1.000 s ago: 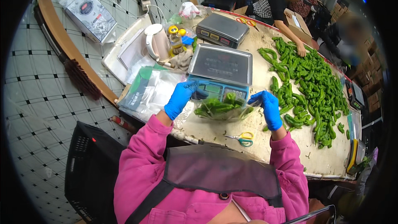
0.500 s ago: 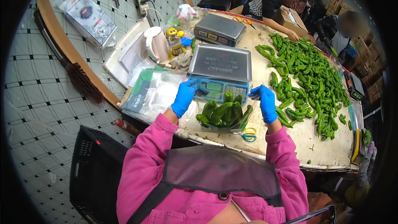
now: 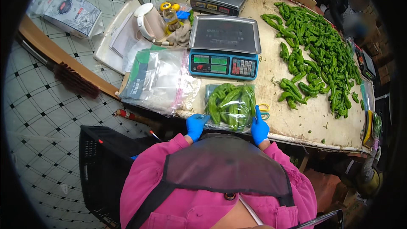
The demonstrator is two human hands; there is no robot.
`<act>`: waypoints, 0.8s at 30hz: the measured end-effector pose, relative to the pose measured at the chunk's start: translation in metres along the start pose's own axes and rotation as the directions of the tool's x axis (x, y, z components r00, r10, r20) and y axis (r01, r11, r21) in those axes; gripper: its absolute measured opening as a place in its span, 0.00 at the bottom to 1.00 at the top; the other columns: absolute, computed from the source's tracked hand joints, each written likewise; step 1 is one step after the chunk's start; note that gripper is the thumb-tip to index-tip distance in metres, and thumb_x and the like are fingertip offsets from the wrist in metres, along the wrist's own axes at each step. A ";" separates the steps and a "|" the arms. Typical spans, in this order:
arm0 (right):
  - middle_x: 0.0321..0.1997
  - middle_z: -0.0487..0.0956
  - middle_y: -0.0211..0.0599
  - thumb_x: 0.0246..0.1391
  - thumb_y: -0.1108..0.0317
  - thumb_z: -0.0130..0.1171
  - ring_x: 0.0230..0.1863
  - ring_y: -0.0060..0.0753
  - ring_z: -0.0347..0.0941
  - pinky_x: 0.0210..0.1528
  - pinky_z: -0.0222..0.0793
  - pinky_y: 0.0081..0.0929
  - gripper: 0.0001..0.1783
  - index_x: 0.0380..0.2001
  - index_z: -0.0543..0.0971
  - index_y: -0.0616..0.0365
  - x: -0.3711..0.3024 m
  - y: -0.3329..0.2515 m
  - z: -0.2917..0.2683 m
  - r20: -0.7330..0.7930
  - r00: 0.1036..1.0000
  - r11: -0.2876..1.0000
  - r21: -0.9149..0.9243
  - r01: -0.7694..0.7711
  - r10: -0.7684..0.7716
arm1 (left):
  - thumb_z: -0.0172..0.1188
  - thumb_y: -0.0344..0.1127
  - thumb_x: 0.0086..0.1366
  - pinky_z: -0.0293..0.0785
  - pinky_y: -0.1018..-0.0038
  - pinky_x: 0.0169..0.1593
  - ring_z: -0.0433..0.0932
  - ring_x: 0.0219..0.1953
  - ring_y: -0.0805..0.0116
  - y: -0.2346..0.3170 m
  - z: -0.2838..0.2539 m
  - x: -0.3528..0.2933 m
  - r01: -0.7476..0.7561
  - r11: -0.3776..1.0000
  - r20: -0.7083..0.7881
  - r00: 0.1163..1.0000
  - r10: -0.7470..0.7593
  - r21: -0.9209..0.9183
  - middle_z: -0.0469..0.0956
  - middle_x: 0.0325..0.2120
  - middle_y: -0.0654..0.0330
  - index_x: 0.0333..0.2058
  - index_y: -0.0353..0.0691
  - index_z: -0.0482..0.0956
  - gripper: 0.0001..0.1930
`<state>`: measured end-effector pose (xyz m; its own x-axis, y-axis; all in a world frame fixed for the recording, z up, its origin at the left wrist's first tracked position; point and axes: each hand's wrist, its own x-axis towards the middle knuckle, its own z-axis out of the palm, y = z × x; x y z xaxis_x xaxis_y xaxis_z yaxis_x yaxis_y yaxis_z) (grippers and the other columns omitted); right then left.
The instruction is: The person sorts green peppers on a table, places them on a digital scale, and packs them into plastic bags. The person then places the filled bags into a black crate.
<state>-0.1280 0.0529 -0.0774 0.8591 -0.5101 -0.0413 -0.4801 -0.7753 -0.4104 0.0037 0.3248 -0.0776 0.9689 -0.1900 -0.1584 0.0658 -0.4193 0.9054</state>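
Note:
A clear plastic bag of green peppers (image 3: 231, 107) lies at the table's near edge, in front of a blue weighing scale (image 3: 222, 65). My left hand (image 3: 196, 127), in a blue glove, grips the bag's near left corner. At the near right side my right hand (image 3: 259, 128), also gloved in blue, holds the bag between thumb and fingers, the index finger stretched up along its edge. Yellow and teal scissors (image 3: 264, 112) lie just right of that hand, partly hidden by it. A stack of flat clear bags (image 3: 163, 80) rests left of the scale.
Loose green peppers (image 3: 318, 59) spread over the right of the table. Behind stand a second scale (image 3: 219, 0), a white kettle (image 3: 149, 22) and a yellow-capped bottle (image 3: 170, 19). A black crate (image 3: 99, 165) is at lower left. Other people work across the table.
Both hands came down and toward me from the upper rim of the bag to its near corners. The upright bag now lies tipped back flat, its peppers facing up. My view has tilted lower.

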 end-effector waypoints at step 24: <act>0.67 0.55 0.66 0.40 0.48 0.72 0.63 0.65 0.57 0.64 0.55 0.47 0.59 0.70 0.52 0.56 0.041 -0.041 -0.010 -0.181 0.973 0.934 0.297 0.196 -0.147 | 0.81 0.45 0.39 0.60 0.56 0.64 0.56 0.64 0.39 0.060 0.037 0.031 0.025 0.993 0.013 1.000 -0.026 0.113 0.52 0.62 0.32 0.69 0.38 0.30 0.72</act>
<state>-0.0751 0.0600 -0.0536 0.8738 -0.4498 0.1847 -0.2275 -0.7138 -0.6623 0.0293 0.2608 -0.0426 0.9638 -0.1901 -0.1869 0.0622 -0.5217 0.8509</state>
